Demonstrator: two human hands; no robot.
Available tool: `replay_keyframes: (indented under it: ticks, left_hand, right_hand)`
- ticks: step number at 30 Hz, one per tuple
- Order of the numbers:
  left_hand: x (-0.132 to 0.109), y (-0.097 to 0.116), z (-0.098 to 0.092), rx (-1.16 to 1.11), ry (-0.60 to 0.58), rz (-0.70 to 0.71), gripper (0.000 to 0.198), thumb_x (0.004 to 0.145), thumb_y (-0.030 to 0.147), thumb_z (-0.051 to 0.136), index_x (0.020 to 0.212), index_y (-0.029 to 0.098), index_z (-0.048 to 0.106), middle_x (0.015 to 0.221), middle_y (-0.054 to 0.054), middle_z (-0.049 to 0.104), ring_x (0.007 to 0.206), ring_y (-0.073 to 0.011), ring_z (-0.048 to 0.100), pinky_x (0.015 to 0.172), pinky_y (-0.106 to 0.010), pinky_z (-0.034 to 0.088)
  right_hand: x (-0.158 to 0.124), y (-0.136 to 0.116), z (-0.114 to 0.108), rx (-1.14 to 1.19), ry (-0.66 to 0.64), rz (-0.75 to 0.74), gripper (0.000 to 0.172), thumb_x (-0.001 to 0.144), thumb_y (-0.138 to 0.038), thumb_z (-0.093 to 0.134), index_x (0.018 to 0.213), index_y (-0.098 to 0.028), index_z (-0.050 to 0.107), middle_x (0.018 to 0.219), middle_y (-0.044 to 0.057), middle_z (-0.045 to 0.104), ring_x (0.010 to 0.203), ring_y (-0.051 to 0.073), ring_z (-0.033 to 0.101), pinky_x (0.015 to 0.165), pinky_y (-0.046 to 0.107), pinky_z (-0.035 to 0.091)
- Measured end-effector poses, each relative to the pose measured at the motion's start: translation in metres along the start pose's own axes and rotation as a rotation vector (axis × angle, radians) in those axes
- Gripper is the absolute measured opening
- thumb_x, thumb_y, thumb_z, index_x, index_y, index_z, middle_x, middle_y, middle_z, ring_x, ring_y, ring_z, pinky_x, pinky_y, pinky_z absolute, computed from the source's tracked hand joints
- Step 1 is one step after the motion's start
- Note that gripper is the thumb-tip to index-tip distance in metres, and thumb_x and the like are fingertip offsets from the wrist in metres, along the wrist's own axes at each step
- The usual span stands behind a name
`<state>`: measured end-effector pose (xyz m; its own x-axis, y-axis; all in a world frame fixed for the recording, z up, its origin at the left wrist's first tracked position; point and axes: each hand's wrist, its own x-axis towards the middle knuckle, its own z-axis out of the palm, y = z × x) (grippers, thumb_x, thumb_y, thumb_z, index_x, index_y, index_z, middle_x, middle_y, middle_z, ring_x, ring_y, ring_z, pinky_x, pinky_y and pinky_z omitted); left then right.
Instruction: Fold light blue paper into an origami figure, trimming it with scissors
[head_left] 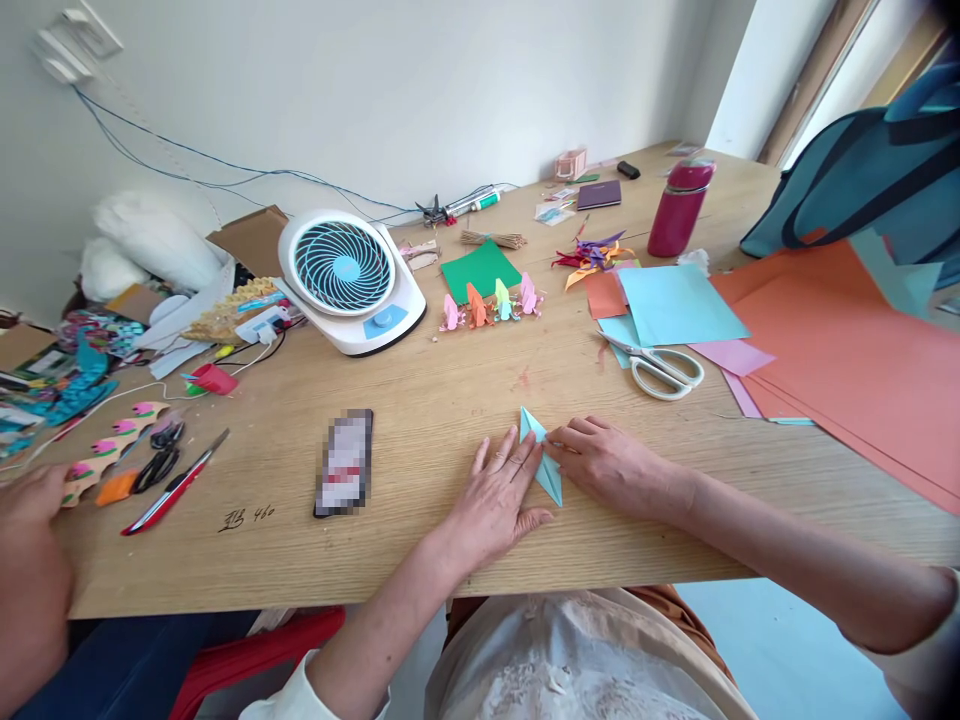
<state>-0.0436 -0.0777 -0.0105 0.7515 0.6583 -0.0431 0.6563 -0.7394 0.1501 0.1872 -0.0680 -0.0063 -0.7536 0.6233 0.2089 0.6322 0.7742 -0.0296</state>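
Observation:
A light-blue folded paper (550,482), narrow and pointed at both ends, lies on the wooden table in front of me. My left hand (493,500) rests flat with fingers stretched out, its fingertips on the paper's left edge. From the other side my right hand (611,462) has its fingers curled together at the paper's right edge, gripping or pressing it; the hand partly hides that edge. Beyond the hands stands a row of several small folded paper figures (477,306) in pink, orange and green. White-handled scissors (667,372) lie to the upper right, touching light-blue paper sheets (679,305).
At left are a phone (345,463), a red utility knife (176,495) and another person's hand (30,500). A white fan (390,300) and green paper (480,268) stand farther back. To the right are large orange sheets (855,370), a magenta bottle (681,210) and a teal bag (847,180).

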Motion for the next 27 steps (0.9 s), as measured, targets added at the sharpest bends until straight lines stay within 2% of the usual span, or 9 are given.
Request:
replay_keyframes:
  ticks: [3, 6, 10, 12, 15, 19, 24, 27]
  left_hand:
    - [0.001, -0.001, 0.001, 0.007, 0.031, 0.019, 0.079, 0.095, 0.063, 0.034, 0.155, 0.013, 0.017, 0.159, -0.018, 0.027, 0.151, -0.0312, 0.013, 0.119, -0.059, 0.016]
    - [0.005, -0.002, 0.001, -0.010, 0.093, 0.019, 0.075, 0.096, 0.061, 0.033, 0.151, 0.010, 0.027, 0.158, -0.019, 0.029, 0.149, -0.0303, 0.021, 0.118, -0.056, 0.022]
    - [0.018, -0.002, 0.001, -0.070, 0.166, -0.023, 0.049, 0.101, 0.043, 0.035, 0.138, 0.012, 0.045, 0.151, -0.018, 0.043, 0.142, -0.0278, 0.039, 0.115, -0.049, 0.033]
    - [0.024, -0.001, 0.003, -0.090, 0.194, -0.051, 0.044, 0.102, 0.037, 0.036, 0.137, 0.013, 0.046, 0.146, -0.018, 0.048, 0.138, -0.0272, 0.044, 0.112, -0.048, 0.038]
    - [0.025, 0.001, 0.009, -0.085, 0.202, -0.060, 0.059, 0.101, 0.043, 0.037, 0.148, 0.009, 0.029, 0.152, -0.021, 0.039, 0.145, -0.0287, 0.032, 0.114, -0.049, 0.035]
    - [0.020, 0.005, 0.014, -0.020, 0.122, -0.058, 0.076, 0.098, 0.058, 0.032, 0.155, 0.011, 0.014, 0.161, -0.020, 0.020, 0.151, -0.0299, 0.015, 0.119, -0.052, 0.025]
    - [0.019, 0.009, 0.012, 0.029, 0.061, -0.097, 0.080, 0.097, 0.062, 0.027, 0.154, 0.007, 0.016, 0.161, -0.021, 0.017, 0.151, -0.0301, 0.012, 0.119, -0.052, 0.025]
    - [0.020, 0.011, 0.012, 0.026, 0.084, -0.123, 0.078, 0.097, 0.060, 0.030, 0.153, 0.006, 0.021, 0.160, -0.021, 0.020, 0.151, -0.0298, 0.015, 0.119, -0.052, 0.025]
  right_hand:
    - [-0.001, 0.000, 0.003, 0.014, 0.017, -0.004, 0.021, 0.099, -0.023, 0.046, 0.103, -0.013, 0.064, 0.101, 0.012, 0.061, 0.094, 0.024, 0.051, 0.079, 0.037, 0.039]
    - [-0.002, 0.001, 0.007, 0.049, 0.058, 0.008, 0.020, 0.098, -0.023, 0.046, 0.101, -0.014, 0.064, 0.100, 0.012, 0.060, 0.094, 0.024, 0.051, 0.078, 0.037, 0.040]
    - [-0.002, 0.001, 0.009, 0.108, 0.123, 0.015, 0.022, 0.098, -0.020, 0.044, 0.106, -0.014, 0.063, 0.097, 0.012, 0.060, 0.092, 0.023, 0.052, 0.079, 0.036, 0.041]
    - [-0.002, 0.000, 0.008, 0.124, 0.148, 0.016, 0.023, 0.099, -0.020, 0.043, 0.108, -0.014, 0.063, 0.096, 0.012, 0.060, 0.091, 0.023, 0.052, 0.079, 0.036, 0.041]
    - [-0.001, 0.000, 0.008, 0.115, 0.142, 0.021, 0.022, 0.099, -0.022, 0.043, 0.105, -0.014, 0.063, 0.095, 0.012, 0.060, 0.090, 0.023, 0.051, 0.079, 0.036, 0.041]
    - [-0.001, -0.001, 0.007, 0.094, 0.105, 0.035, 0.021, 0.099, -0.025, 0.045, 0.097, -0.014, 0.063, 0.095, 0.010, 0.060, 0.087, 0.022, 0.050, 0.079, 0.036, 0.040]
    - [-0.002, -0.002, 0.005, 0.124, 0.128, 0.023, 0.019, 0.098, -0.021, 0.046, 0.095, -0.015, 0.063, 0.094, 0.010, 0.062, 0.089, 0.022, 0.052, 0.080, 0.035, 0.039]
    - [-0.002, -0.001, 0.004, 0.145, 0.147, 0.038, 0.019, 0.098, -0.021, 0.047, 0.093, -0.015, 0.064, 0.092, 0.010, 0.064, 0.089, 0.021, 0.053, 0.081, 0.035, 0.039]
